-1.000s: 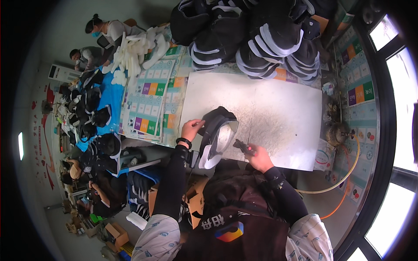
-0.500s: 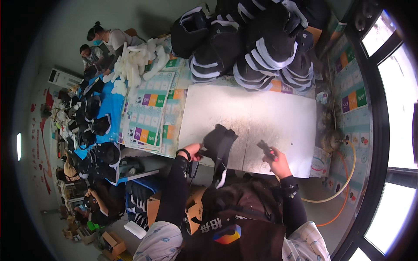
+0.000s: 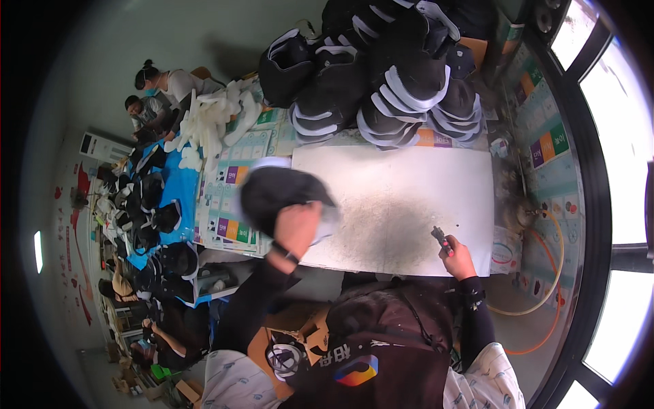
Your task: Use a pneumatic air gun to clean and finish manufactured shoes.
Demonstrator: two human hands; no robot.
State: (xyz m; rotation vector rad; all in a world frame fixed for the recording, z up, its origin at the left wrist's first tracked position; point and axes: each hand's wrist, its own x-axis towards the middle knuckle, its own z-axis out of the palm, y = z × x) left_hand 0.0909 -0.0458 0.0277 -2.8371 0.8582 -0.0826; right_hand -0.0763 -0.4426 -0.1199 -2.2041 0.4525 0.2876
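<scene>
My left hand (image 3: 300,228) is closed on a black shoe upper (image 3: 276,191) with a pale grey edge. The upper hangs over the left end of the white work board (image 3: 456,177) and is smeared by motion. In my right hand (image 3: 460,261), above the board's near right part, is a small dark hand tool (image 3: 438,235) with red on its grip. Its tip points up and left, apart from the upper. I cannot make out its exact kind. Grey-brown dust marks the middle of the board.
Stacked black shoe uppers (image 3: 402,88) stand behind the board. White foot-shaped pieces (image 3: 211,119) lie at the far left, near printed sheets (image 3: 255,146). More shoe pieces cover a blue sheet (image 3: 172,184). Hoses (image 3: 560,266) hang at right. Several people work at left.
My left hand has swung the upper up and left, from the board's near edge toward the printed sheets. My right hand has moved slightly right with the tool.
</scene>
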